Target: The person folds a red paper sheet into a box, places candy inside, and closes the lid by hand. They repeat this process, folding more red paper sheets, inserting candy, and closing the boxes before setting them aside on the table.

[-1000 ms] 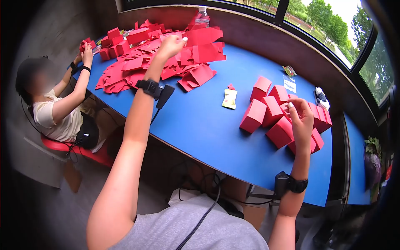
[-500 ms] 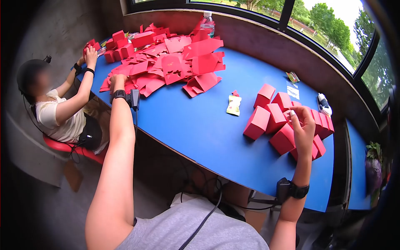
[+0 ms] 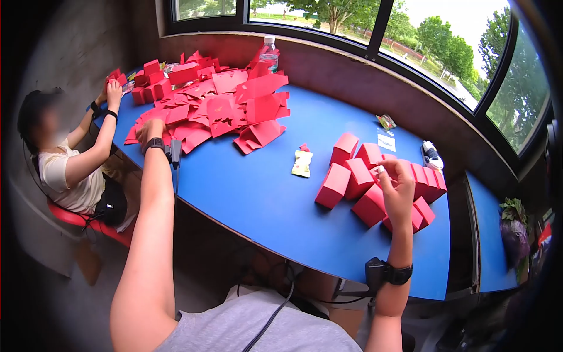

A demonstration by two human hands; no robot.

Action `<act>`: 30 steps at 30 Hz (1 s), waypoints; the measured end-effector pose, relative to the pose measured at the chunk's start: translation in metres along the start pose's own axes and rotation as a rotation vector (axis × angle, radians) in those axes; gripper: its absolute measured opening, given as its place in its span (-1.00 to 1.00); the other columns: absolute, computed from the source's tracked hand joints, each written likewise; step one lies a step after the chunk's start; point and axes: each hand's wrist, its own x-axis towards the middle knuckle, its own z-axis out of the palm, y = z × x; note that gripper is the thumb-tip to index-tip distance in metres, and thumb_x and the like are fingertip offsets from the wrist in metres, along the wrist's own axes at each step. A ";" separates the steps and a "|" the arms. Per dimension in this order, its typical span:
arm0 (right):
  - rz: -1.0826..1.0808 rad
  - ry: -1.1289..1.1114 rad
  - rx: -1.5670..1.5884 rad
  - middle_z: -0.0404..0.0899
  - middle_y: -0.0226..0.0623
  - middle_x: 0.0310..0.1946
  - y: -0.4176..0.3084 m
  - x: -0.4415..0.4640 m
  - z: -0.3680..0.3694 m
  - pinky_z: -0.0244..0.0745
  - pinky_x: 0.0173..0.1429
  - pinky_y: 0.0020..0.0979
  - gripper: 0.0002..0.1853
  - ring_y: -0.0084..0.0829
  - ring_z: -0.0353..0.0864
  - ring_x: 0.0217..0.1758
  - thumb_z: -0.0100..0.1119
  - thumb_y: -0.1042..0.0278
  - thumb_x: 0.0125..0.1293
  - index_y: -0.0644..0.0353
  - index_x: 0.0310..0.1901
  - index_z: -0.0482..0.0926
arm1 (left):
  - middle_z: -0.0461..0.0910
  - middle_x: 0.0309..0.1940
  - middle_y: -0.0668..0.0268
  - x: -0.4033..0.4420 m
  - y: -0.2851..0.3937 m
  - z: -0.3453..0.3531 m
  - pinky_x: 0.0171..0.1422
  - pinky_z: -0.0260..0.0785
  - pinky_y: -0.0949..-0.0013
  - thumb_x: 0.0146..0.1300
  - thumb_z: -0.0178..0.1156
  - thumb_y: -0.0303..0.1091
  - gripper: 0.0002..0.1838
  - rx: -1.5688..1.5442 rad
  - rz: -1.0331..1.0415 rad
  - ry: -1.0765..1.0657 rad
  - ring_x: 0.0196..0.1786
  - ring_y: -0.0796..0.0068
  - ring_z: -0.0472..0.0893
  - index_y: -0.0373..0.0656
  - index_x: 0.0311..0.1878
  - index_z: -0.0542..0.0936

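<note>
My left hand (image 3: 151,131) is stretched far across the table to the near-left edge of a heap of flat red card box blanks (image 3: 226,111). Its fingers point down and are hidden from me, so what they grip does not show. Over a cluster of folded red boxes (image 3: 333,186) on the right side, my right hand (image 3: 399,188) hangs with curved fingers and the thumb held apart. No object shows between them. The boxes stand close together, some tilted against one another.
A yellow-green packet (image 3: 302,164) lies left of the boxes. Behind them are a small wrapper (image 3: 386,122) and a white-and-dark item (image 3: 432,155). A bottle (image 3: 269,56) stands behind the heap. At the left end, a seated person (image 3: 73,158) handles red boxes. A window (image 3: 434,58) runs behind the blue table (image 3: 246,193).
The camera view has swung, so the table and everything on it sits lower and further left. Both my hands keep nearly the same places, by the heap and over the boxes.
</note>
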 end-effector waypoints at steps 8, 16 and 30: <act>0.031 -0.020 0.032 0.64 -0.26 -0.34 -0.001 0.000 0.002 0.59 -0.19 -0.43 -0.86 -0.44 0.69 -0.24 0.10 0.48 0.26 0.29 -0.20 0.59 | 0.53 0.15 0.16 -0.060 -0.031 -0.037 0.19 0.38 -0.11 0.05 0.35 -0.20 -0.47 0.113 0.657 0.109 0.19 0.02 0.52 -0.04 0.13 0.52; 0.030 0.009 0.032 0.63 -0.23 -0.32 0.005 0.001 0.001 0.56 -0.23 -0.45 -0.86 -0.45 0.66 -0.31 0.12 0.48 0.25 0.30 -0.21 0.59 | 0.65 -0.19 0.04 -0.101 0.015 -0.091 -0.11 0.48 -0.01 0.15 0.27 -0.18 -0.71 -0.304 1.106 0.726 -0.12 -0.02 0.64 -0.15 -0.14 0.61; 0.246 -0.208 0.544 0.58 -0.23 -0.13 -0.003 0.002 0.001 0.53 -0.06 -0.51 -0.49 -0.53 0.59 -0.05 0.22 0.27 0.31 0.30 0.21 0.34 | 0.61 -0.33 0.34 -0.397 -0.125 -0.038 -0.22 0.40 0.61 0.24 0.30 -0.26 -0.65 -0.752 1.559 -1.238 -0.28 0.70 0.57 -0.33 -0.06 0.53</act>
